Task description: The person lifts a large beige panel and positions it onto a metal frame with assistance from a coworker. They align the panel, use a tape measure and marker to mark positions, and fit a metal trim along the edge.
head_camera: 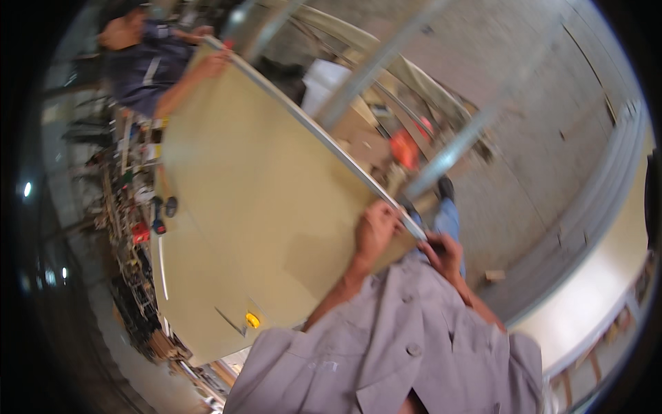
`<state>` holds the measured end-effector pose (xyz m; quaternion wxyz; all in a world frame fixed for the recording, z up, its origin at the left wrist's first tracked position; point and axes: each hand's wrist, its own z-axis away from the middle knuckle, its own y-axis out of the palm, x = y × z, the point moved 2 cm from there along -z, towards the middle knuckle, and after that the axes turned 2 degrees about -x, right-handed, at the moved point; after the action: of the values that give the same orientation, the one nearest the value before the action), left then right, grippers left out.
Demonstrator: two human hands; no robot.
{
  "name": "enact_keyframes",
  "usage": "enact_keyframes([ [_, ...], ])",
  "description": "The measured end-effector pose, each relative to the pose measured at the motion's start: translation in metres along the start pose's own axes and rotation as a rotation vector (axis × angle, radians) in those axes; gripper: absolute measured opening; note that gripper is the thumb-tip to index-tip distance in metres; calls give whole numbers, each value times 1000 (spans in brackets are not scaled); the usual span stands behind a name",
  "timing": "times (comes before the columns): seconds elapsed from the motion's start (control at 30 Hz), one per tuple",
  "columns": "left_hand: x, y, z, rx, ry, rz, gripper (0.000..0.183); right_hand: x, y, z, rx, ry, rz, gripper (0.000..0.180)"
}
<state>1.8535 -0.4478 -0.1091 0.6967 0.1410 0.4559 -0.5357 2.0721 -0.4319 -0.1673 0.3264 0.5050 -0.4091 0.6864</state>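
A long, narrow metal strip (320,135) lies along the edge of a large yellowish panel (248,196) in front of me. My left hand (380,227) grips the strip near its close end, with the forearm over the panel. At the very end of the strip, my right hand (442,251) has its fingers on the tip; whether they close around it is hard to tell. A co-worker's hands (214,61) are at the strip's far end. On the panel lie a yellow tape measure (252,320), a thin dark square-like tool (231,321) and a white strip (163,268).
A cordless drill (158,215) and a hammer or mallet (169,199) rest at the panel's left edge. Metal bars (455,150) slant beyond the strip, near an orange object (404,147). Another pale panel (579,305) stands at right beside stacked metal profiles (574,233).
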Motion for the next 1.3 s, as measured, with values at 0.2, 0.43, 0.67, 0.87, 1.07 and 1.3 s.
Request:
enact_keyframes([
  [0.2,-21,7,4,-21,-48,29,33,6,4,2,0,228,-428,28],
  [0.43,-18,3,6,-8,-34,8,33,14,12,7,-75,310,-510,28],
  [0.67,-14,2,6,-16,-13,22,33,17,10,9,-76,337,-535,27],
  [0.87,-14,3,7,-17,-15,16,28,14,-10,-3,37,887,-1060,18],
  [1.07,-11,2,10,-35,-19,-12,29,-8,-2,-16,168,1070,-1186,12],
  [1.3,14,-4,5,-81,113,-67,30,-1,5,-22,115,1128,-1176,27],
])
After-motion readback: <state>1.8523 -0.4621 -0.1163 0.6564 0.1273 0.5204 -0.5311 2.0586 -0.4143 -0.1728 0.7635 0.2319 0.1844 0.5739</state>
